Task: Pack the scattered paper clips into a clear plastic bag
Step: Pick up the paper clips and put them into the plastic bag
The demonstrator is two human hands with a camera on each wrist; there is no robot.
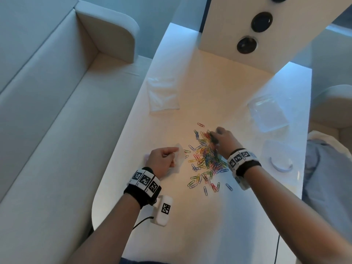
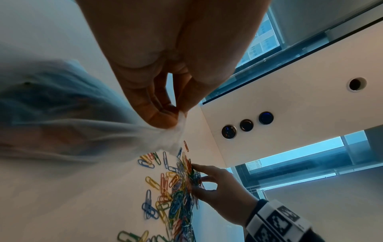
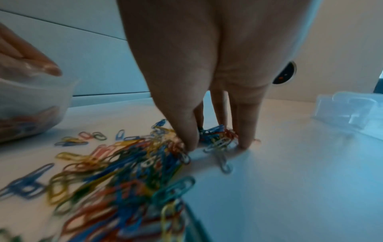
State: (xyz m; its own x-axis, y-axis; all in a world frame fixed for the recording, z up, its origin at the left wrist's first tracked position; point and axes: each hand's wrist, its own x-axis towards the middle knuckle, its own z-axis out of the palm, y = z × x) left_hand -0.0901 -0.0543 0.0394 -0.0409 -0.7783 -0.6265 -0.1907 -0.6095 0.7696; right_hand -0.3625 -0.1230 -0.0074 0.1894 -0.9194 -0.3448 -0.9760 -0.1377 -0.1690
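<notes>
Pinching paper clips (image 1: pixel 206 155) under right hand (image 1: pixel 224 141) fingertips (bag (image 1: pixel 179 156) in left hand (image 1: pixel 162 161)).

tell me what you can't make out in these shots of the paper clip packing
- How many clips the right hand has gathered: its fingers cover them in the head view, blur in the right wrist view.
- How full the clear plastic bag is: cloudy film and the frame's left edge cut it off.
- The left hand's pinch on the bag: hidden by the hand's back in the head view.
- The paper clips count: too small, overlapping.

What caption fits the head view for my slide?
Left hand pinches a clear plastic bag open while the right hand gathers colored paper clips on the white table.
</notes>
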